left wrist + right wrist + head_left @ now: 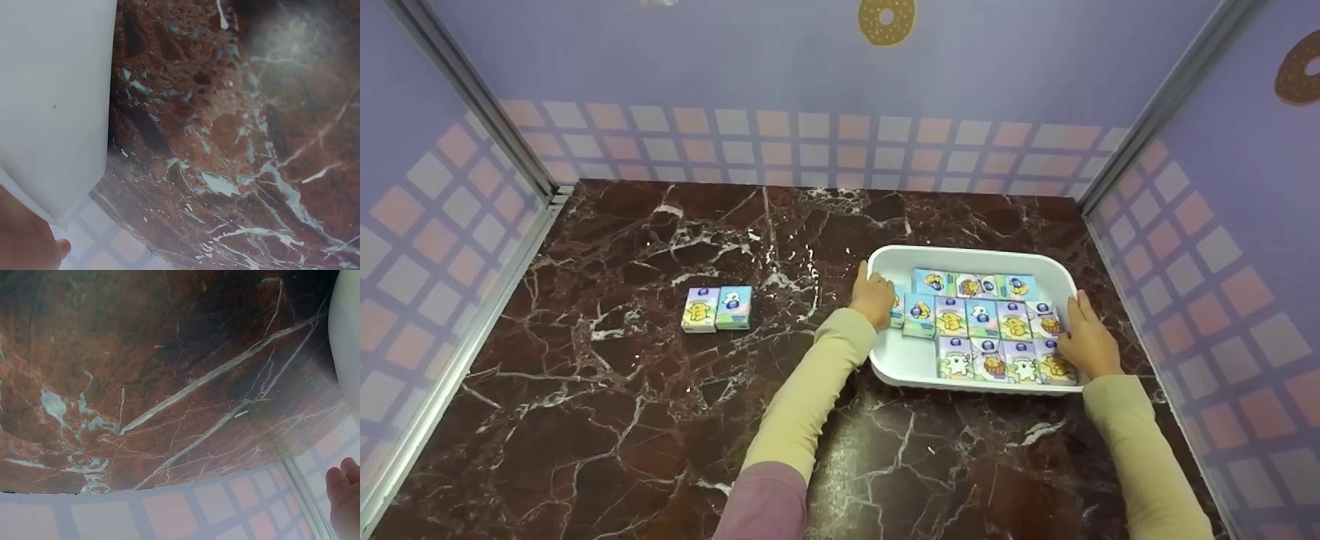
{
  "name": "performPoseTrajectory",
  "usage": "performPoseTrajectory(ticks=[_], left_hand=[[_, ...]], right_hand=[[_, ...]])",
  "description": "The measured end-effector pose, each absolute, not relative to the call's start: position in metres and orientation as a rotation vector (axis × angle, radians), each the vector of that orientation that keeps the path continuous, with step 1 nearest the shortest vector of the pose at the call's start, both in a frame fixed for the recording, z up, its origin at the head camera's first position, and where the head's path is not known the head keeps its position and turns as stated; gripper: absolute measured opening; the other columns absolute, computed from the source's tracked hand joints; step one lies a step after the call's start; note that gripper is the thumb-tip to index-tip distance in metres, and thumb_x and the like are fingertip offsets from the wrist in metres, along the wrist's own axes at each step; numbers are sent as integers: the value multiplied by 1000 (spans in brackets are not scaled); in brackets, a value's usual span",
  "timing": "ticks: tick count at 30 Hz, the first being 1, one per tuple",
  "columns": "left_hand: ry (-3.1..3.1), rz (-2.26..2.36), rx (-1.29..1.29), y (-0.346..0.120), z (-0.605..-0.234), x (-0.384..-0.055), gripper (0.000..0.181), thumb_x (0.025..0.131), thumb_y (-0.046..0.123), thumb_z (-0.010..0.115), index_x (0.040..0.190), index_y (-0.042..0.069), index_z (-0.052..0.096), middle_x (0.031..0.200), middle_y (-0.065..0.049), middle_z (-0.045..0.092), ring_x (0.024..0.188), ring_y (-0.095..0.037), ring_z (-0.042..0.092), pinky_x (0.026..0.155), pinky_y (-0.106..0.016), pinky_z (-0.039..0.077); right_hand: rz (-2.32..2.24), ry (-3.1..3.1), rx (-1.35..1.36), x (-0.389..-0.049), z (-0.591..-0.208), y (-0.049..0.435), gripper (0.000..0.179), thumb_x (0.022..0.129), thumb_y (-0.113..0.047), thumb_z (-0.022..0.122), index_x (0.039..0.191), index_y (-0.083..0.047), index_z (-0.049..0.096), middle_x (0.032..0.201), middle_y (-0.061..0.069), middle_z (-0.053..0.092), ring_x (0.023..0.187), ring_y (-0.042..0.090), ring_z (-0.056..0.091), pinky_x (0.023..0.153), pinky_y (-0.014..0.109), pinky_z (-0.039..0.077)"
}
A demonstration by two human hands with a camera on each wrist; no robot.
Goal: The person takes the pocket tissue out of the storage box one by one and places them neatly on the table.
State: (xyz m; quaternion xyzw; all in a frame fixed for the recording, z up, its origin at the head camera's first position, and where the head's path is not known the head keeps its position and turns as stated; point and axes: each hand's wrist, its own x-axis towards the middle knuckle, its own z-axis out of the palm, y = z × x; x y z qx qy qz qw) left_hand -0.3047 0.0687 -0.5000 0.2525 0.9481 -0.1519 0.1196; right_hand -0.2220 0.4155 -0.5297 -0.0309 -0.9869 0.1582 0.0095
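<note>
A white plastic tray [907, 367] is on the right of the marble-patterned table in the head view. My left hand [874, 300] grips its left end, fingers over the rim. At the opposite end, my right hand [1089, 341] holds the rim with its fingers along the outer side. Several small pastel packs [982, 319] with cartoon animals, like pocket tissue packs, lie inside in rows. One blue pack [898, 306] is partly hidden behind the left hand. In the left wrist view, the tray's white side [56, 101] fills the left, with part of that hand [28, 236] below.
Two more packs, a purple one [701, 310] and a blue one [734, 307], lie side by side on the table [585, 390] at left. Lilac walls with checked borders [855, 150] enclose the back and both sides. The right wall stands close beyond the right hand.
</note>
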Motion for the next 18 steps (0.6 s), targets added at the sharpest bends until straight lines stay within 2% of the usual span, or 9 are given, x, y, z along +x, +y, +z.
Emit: performPoseTrajectory(ticks=[6,13,18], left_hand=[[2797,-483,758,68,-501,-305,50,81,30,52,126,10,45,123,-3,50,120,-21,37,110,-51,5],[2793,-501,797,66,-499,-303,55,71,32,61,120,10,50,118,-4,50,117,-22,39,109,-51,11],[2807,-502,841,66,-494,-304,56,66,31,64,116,10,52,116,-5,50,114,-23,41,109,-48,14]], right_hand=[[498,-3070,-87,-223,-528,415,69,78,-7,46,138,6,16,146,22,7,123,49,24,94,62,25],[470,-2999,-26,-221,-532,415,66,75,-7,48,135,8,23,143,26,16,117,50,32,84,61,34],[471,-3033,-40,-221,-530,415,67,76,-7,47,136,9,21,143,26,13,118,51,29,89,62,31]])
